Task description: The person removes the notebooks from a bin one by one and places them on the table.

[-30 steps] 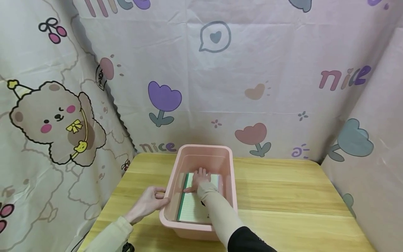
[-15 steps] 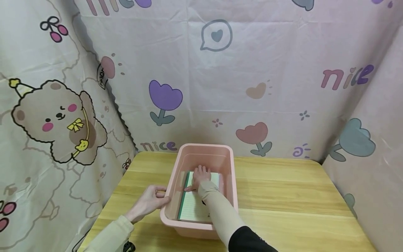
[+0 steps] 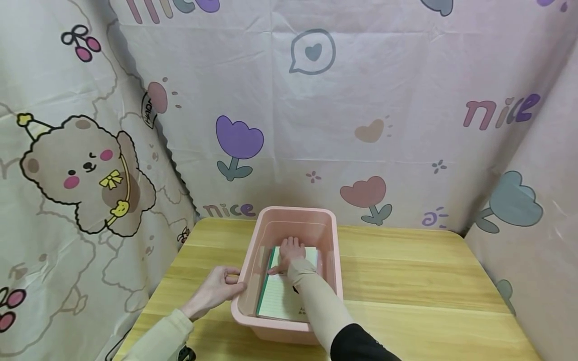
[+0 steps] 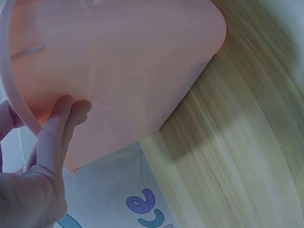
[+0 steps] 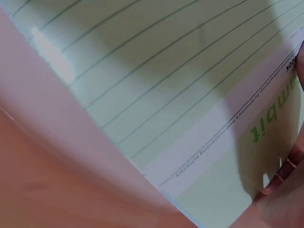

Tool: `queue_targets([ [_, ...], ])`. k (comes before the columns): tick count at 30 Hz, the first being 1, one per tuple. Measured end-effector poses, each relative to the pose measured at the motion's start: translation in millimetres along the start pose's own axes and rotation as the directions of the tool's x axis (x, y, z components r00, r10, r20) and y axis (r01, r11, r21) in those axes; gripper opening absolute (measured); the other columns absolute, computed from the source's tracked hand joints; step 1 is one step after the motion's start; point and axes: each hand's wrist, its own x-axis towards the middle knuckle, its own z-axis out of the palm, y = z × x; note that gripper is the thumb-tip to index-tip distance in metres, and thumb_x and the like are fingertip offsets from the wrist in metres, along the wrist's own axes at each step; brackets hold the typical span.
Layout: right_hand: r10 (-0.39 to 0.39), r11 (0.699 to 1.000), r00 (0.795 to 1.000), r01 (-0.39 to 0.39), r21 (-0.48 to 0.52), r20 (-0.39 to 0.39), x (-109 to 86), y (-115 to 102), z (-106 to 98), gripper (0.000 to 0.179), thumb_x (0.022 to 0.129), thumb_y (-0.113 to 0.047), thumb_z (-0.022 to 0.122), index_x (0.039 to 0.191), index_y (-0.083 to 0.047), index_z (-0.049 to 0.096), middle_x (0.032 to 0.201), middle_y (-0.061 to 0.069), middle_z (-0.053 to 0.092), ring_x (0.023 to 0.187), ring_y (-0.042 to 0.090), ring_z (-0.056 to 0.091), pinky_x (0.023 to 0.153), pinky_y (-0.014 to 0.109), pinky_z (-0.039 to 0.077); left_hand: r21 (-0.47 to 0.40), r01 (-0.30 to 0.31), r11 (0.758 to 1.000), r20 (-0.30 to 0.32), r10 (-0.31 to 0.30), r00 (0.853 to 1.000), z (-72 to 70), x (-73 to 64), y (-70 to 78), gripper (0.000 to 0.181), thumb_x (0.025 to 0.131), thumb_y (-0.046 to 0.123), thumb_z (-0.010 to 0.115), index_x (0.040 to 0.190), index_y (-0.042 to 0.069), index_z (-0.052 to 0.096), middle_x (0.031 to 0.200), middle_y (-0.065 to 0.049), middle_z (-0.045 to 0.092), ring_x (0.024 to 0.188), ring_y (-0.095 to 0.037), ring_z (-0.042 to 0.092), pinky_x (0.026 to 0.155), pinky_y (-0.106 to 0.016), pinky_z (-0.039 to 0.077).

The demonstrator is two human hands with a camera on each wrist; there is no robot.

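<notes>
A pink plastic bin stands on the wooden table, and a notebook with a pale lined cover and green spine edge lies flat in its bottom. My left hand grips the bin's left rim. In the left wrist view the fingers reach under the rim against the outer wall, the thumb on the rim's other side. Inside the bin, my right hand rests on the notebook's far half, fingers forward and thumb out to the left. The right wrist view shows printed lettering on the cover beside the fingers.
The wooden table extends to both sides of the bin. Behind it hangs a patterned cloth, with more cloth at the left and right. A dark cord hangs by the table's left edge.
My right hand and the notebook's far end have shifted slightly to the right within the bin. The left hand keeps its hold on the rim.
</notes>
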Motion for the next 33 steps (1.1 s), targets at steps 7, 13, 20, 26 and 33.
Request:
queue_targets([
  [7, -0.024, 1.000, 1.000, 0.024, -0.012, -0.012, 0.1, 0.3, -1.5, 0.114, 0.052, -0.072, 0.086, 0.134, -0.004, 0.048, 0.132, 0.012, 0.054, 0.121, 0.028, 0.048, 0.112, 0.046, 0.047, 0.007, 0.004, 1.000, -0.009, -0.004, 1.000, 1.3, 0.7, 1.4, 0.050, 0.090, 0.003, 0.061, 0.129, -0.025, 0.047, 0.107, -0.034, 0.071, 0.093, -0.039, 0.075, 0.076, -0.039, 0.067],
  [13, -0.040, 0.997, 0.999, 0.039, -0.061, -0.029, -1.1, -0.9, -5.5, 0.110, 0.053, -0.075, 0.084, 0.131, -0.005, 0.050, 0.129, 0.009, 0.058, 0.118, 0.026, 0.051, 0.107, 0.043, 0.049, 0.012, 0.000, 1.000, -0.012, 0.001, 1.000, 1.8, 0.5, 2.3, 0.049, 0.090, 0.003, 0.061, 0.129, -0.025, 0.048, 0.107, -0.034, 0.071, 0.093, -0.039, 0.075, 0.075, -0.040, 0.067],
  [20, -0.056, 0.995, 0.998, 0.053, -0.084, -0.030, -3.1, -0.4, -7.0, 0.108, 0.054, -0.077, 0.081, 0.129, -0.006, 0.051, 0.128, 0.011, 0.059, 0.116, 0.027, 0.052, 0.109, 0.043, 0.047, -0.003, 0.017, 1.000, -0.019, -0.017, 1.000, 3.4, 0.6, 1.3, 0.051, 0.091, 0.003, 0.059, 0.131, -0.026, 0.045, 0.107, -0.034, 0.071, 0.093, -0.036, 0.075, 0.075, -0.039, 0.067],
  [26, -0.085, 0.989, 0.995, 0.078, -0.123, -0.052, -4.2, 2.7, -4.5, 0.103, 0.056, -0.082, 0.077, 0.124, -0.008, 0.054, 0.122, 0.010, 0.060, 0.112, 0.026, 0.054, 0.106, 0.041, 0.048, -0.042, 0.026, 0.999, -0.028, -0.027, 0.999, 6.5, -0.4, -0.8, 0.050, 0.092, 0.004, 0.058, 0.130, -0.026, 0.046, 0.109, -0.035, 0.070, 0.093, -0.034, 0.076, 0.075, -0.037, 0.067],
  [33, -0.053, 0.995, 0.995, 0.046, -0.086, -0.082, -4.7, 2.7, -6.6, 0.093, 0.067, -0.086, 0.065, 0.119, -0.009, 0.054, 0.113, 0.009, 0.060, 0.103, 0.024, 0.052, 0.101, 0.038, 0.047, -0.040, 0.028, 0.999, -0.045, -0.030, 0.999, 7.3, -2.0, -0.4, 0.048, 0.094, 0.007, 0.057, 0.129, -0.025, 0.048, 0.105, -0.034, 0.072, 0.089, -0.031, 0.076, 0.073, -0.037, 0.067],
])
